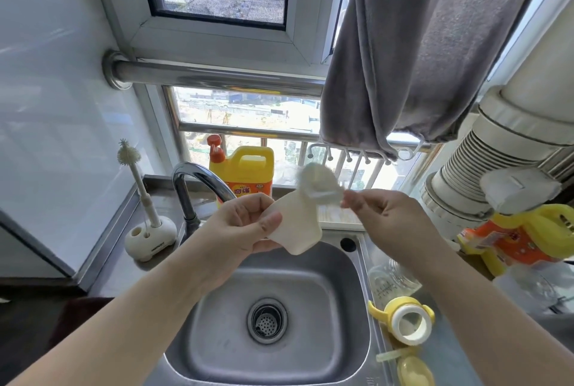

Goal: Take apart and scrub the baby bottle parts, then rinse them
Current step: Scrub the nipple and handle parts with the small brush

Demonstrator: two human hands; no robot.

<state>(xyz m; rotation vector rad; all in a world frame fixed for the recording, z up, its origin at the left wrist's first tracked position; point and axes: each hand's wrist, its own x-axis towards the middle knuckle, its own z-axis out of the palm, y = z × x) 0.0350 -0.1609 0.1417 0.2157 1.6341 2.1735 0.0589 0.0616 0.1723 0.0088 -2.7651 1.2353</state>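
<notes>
Two parts are being separated over the sink [348, 264]: the cream piece [299, 224] gripped by the left hand [245, 224], the blurred clear piece [320, 182] pinched by the right hand [382, 218]. Scrubbing is judged next.

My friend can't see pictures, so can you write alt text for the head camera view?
Over a steel sink, a person's left hand holds a cream silicone bottle part while the right hand pinches a blurred clear piece at its top. A yellow-handled bottle ring lies on the counter at right.
</notes>
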